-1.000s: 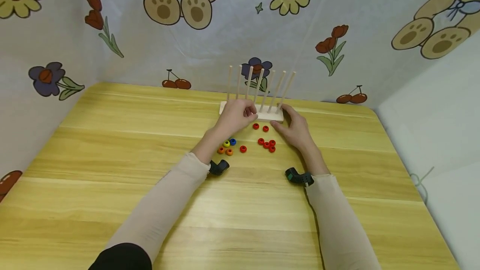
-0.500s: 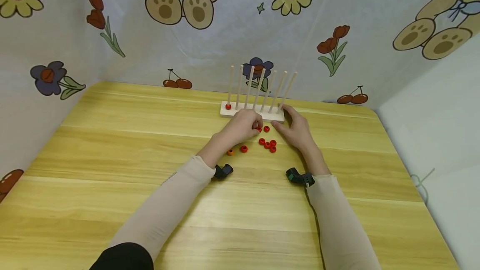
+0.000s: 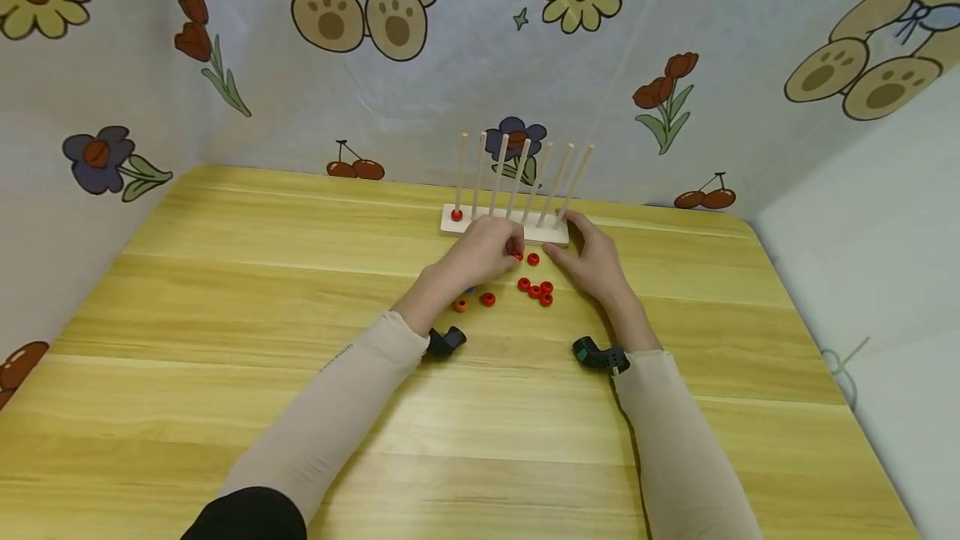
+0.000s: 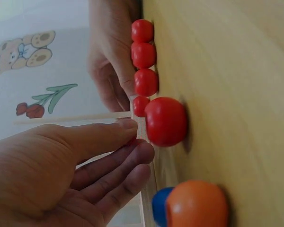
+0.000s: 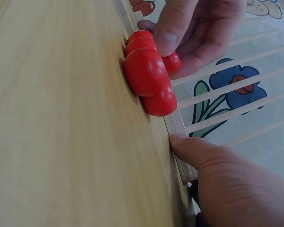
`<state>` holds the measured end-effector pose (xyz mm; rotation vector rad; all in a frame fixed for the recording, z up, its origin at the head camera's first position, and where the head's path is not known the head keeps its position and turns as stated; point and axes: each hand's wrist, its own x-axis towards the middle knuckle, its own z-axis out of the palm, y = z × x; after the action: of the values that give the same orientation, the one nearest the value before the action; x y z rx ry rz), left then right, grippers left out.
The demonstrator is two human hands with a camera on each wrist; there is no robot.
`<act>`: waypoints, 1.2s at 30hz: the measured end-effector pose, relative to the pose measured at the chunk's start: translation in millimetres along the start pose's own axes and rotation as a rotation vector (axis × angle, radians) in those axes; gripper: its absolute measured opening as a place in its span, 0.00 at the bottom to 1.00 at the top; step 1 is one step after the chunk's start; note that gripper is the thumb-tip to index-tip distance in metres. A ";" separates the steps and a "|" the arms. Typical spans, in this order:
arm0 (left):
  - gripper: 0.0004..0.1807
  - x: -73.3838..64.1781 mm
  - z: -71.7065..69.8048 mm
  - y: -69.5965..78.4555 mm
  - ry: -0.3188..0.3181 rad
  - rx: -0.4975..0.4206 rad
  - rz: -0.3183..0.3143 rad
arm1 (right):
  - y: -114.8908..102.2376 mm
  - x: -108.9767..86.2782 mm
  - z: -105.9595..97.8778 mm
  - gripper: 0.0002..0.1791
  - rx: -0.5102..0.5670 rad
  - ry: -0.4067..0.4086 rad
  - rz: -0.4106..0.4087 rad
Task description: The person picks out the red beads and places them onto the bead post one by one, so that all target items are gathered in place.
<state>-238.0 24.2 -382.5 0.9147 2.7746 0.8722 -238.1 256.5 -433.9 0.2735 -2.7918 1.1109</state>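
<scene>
A pale wooden stand (image 3: 545, 234) with a row of upright pegs sits toward the far edge of the table. One red bead (image 3: 457, 215) rests at the foot of its leftmost peg. In front of the stand, my left hand (image 3: 482, 252) pinches another red bead (image 4: 132, 141) between thumb and fingers, mostly covered by them. My right hand (image 3: 594, 259) grips the stand's right end, its thumb (image 5: 182, 144) against the front edge. A loose red bead (image 3: 533, 259) lies between the two hands.
Several red beads (image 3: 535, 292) lie clustered nearer me, with a single red bead (image 3: 488, 299) to their left. An orange bead (image 4: 199, 205) and a blue bead (image 4: 162, 206) sit below my left wrist. A patterned cloth (image 3: 480, 90) hangs behind the table.
My left hand has moved from over the stand toward me and slightly right, down to the red beads, uncovering the bead on the leftmost peg. My right hand has stayed on the stand.
</scene>
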 end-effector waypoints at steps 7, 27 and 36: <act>0.05 0.2 -13.1 3.1 0.092 -0.074 0.002 | 0.6 0.8 -1.4 0.37 -0.006 -0.001 0.005; 0.10 -6.2 -60.0 13.9 0.807 -0.328 0.134 | 4.8 -0.6 -5.1 0.38 -0.029 -0.009 0.018; 0.11 -9.0 -80.9 1.6 0.944 -0.327 0.127 | 0.6 1.1 0.0 0.38 -0.013 -0.013 0.016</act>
<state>-250.5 -19.7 -315.1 0.7398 3.0795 2.1677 -239.3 256.8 -434.1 0.2575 -2.8161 1.0984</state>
